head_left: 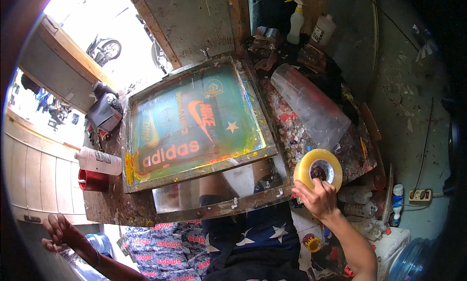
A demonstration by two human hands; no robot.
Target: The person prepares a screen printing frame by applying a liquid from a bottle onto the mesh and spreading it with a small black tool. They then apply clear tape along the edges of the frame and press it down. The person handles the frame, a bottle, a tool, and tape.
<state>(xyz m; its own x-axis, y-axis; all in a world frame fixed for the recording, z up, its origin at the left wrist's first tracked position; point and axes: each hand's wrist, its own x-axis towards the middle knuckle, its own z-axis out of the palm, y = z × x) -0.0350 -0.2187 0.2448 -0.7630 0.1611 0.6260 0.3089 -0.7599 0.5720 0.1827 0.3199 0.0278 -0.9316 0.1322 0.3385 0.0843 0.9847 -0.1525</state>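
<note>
My right hand (pixel 318 198) grips a wide roll of yellowish clear packing tape (pixel 302 170) by its near edge, above the right side of the worktable. At the far lower left my left hand (pixel 58 235) is raised with its fingers curled together. Just below it shows a glossy, see-through streak; I cannot tell whether the fingers hold it. Between my hands lies a framed printing screen (pixel 194 123), its green mesh bearing orange and pale stencil shapes and its frame smeared with yellow ink. Beneath its near edge a shiny plate (pixel 182 196) reflects my legs.
Beyond the tape lies a rolled clear plastic sheet (pixel 311 106) on the paint-crusted tabletop (pixel 287 130). A spray bottle (pixel 295 25) stands at the back. On the left are a white bottle (pixel 99 162), a red tin (pixel 93 180) and a dark container (pixel 104 114). A wall socket (pixel 420 196) is at right.
</note>
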